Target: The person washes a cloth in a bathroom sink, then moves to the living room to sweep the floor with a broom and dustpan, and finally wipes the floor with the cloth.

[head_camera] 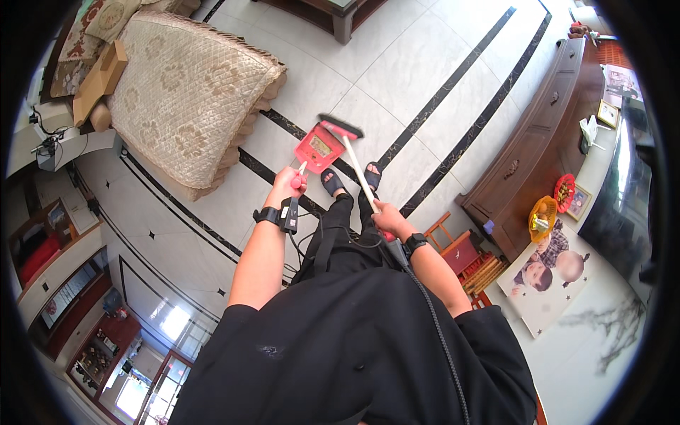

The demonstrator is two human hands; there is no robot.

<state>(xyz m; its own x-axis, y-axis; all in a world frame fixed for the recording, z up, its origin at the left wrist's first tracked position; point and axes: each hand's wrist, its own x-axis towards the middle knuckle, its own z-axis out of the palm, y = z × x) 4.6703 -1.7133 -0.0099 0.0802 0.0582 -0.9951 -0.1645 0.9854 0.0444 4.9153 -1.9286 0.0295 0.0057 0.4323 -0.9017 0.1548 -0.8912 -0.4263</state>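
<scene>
My left hand (pixel 289 183) is closed around the handle of a red plastic dustpan (pixel 320 147), whose pan is at the tiled floor in front of my feet. A paper label with print lies or sticks inside the pan. My right hand (pixel 389 219) grips the pale stick of a broom (pixel 357 162). The broom's head (pixel 341 126), pink with dark bristles, lies across the far edge of the dustpan. My fingers hide part of both handles. Dark straps circle both wrists, and a small black box sits at the left one.
A quilted, cloth-covered seat (pixel 186 95) stands at the left with cardboard (pixel 101 82) on it. A dark wooden cabinet (pixel 547 138) runs along the right, near small wooden stools (pixel 461 254). A low table (pixel 342 21) is ahead. Cables hang by my legs.
</scene>
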